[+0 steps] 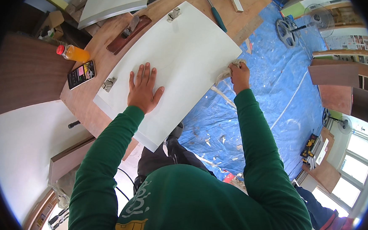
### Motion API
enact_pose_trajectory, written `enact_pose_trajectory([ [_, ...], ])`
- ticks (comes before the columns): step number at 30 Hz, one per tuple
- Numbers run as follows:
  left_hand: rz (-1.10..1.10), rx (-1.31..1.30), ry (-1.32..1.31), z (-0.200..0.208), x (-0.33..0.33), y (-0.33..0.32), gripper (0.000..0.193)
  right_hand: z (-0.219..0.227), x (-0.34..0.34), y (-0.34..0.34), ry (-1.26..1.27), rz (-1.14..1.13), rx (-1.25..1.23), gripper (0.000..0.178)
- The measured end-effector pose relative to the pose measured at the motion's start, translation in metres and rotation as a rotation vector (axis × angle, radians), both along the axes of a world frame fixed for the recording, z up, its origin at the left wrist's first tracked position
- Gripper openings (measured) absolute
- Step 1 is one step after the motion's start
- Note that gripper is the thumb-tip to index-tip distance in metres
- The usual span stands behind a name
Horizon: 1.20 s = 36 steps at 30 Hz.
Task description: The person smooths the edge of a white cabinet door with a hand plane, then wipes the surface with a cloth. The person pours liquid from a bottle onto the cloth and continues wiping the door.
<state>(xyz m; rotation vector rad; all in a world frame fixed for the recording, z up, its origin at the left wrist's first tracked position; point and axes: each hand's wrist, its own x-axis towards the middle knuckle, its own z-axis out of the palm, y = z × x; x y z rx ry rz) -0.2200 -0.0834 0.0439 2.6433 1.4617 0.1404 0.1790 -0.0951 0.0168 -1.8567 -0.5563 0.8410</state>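
Observation:
A white cabinet door point(188, 52) lies flat on a wooden workbench point(95, 114), its near right part jutting past the bench edge. Two metal hinges, an upper hinge point(173, 14) and a lower hinge point(108, 84), sit along its left edge. My left hand point(144, 89) rests palm down on the door, fingers spread. At the door's right edge my right hand point(240, 76) is closed around a crumpled greyish rag point(225, 75), which touches that edge.
On the bench are a wooden hand plane point(128, 34), a hammer point(213, 11), a phone point(81, 74) and an orange-drink bottle point(74, 53). Another white door point(115, 3) lies at the far left. Blue sheeting point(261, 86) covers the floor; fans and brown cabinets point(334, 73) stand right.

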Motion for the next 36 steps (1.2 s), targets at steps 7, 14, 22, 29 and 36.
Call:
enact_pose_trajectory([
  [7,-0.022,0.015,-0.006,0.001,0.008,0.003,0.072,0.018,0.057,0.038,0.067,-0.093,0.038,0.008],
  [14,0.015,0.003,0.001,0.001,-0.004,-0.002,0.071,0.007,-0.012,0.005,0.214,-0.059,0.002,0.009],
  [22,-0.005,0.011,-0.023,-0.002,0.005,0.001,0.073,-0.005,0.067,0.052,0.083,-0.153,0.073,0.011],
  [29,0.017,-0.009,0.020,-0.004,0.004,0.000,0.074,0.002,-0.035,-0.020,0.033,-0.068,-0.009,0.016],
  [36,0.024,-0.031,-0.011,-0.001,0.005,0.001,0.073,0.059,-0.062,-0.075,0.031,-0.002,0.087,0.012],
])
